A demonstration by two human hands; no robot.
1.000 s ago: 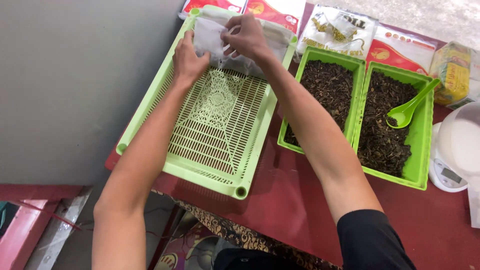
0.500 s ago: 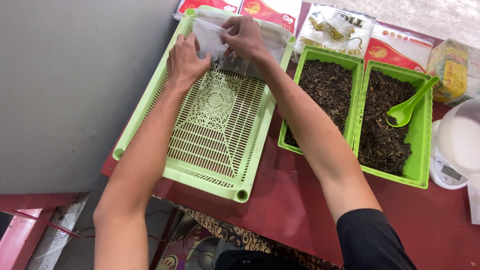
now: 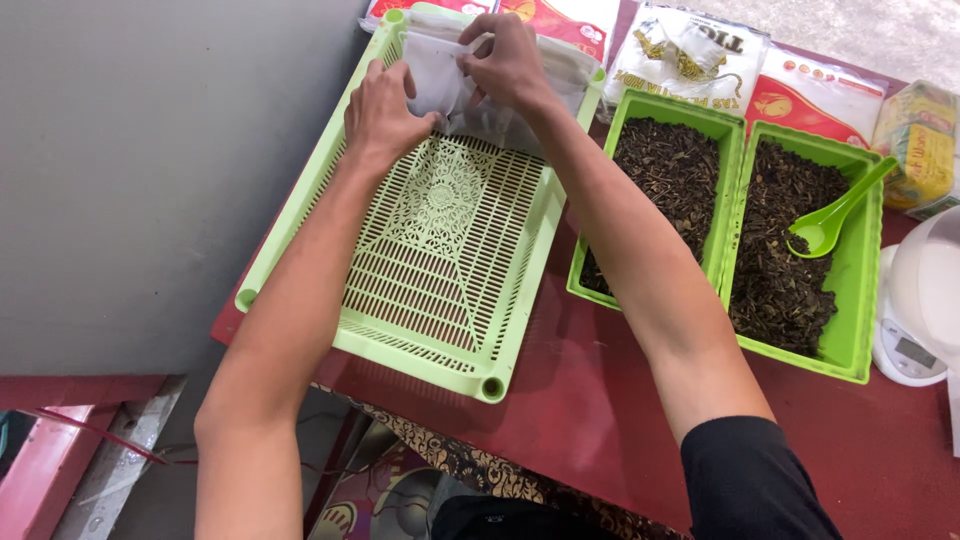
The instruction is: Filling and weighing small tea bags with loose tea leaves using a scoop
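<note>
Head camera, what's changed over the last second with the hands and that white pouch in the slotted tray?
Very little. Both hands kept hold of the white pouch at the far end of the slotted tray; the left hand and right hand only shifted their fingers slightly. Nothing was let go. The two bins of dark leaves and the green scoop stayed put.

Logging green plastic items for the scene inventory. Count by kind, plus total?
Slatted light-green tray, both hands on a white pouch at its far end: 1
Green bins of dark dried leaves: 2
Green spoon, lying in the right bin: 1
Total: 4
</note>
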